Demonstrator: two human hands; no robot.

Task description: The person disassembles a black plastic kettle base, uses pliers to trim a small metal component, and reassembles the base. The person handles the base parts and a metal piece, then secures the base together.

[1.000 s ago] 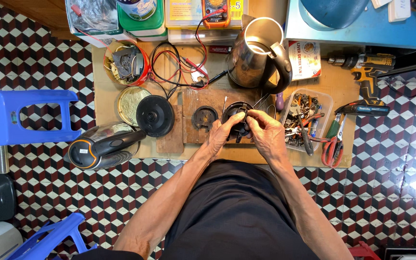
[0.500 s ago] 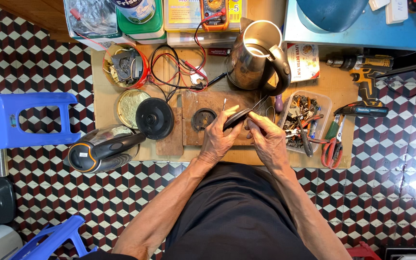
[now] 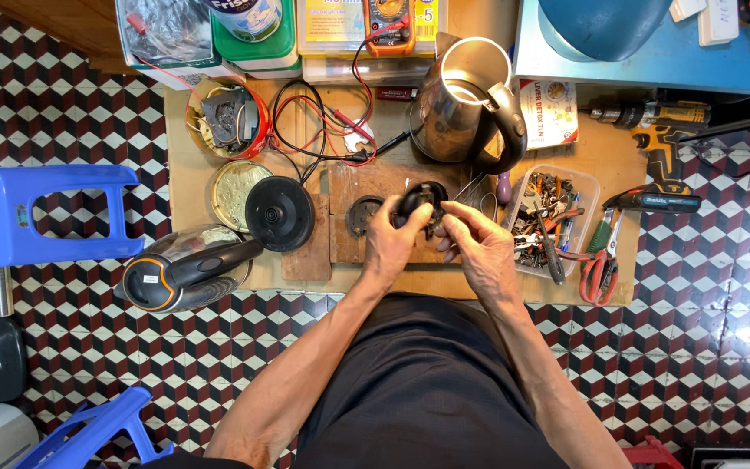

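Cardboard mat (image 3: 219, 130) on checkered tile floor (image 3: 713, 330), cluttered with tools.

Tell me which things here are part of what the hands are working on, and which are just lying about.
In hand: small black round part, held by left hand and right hand.

Lying about: steel kettle, black round base, tipped kettle, parts tray, cordless drill, red-handled pliers.
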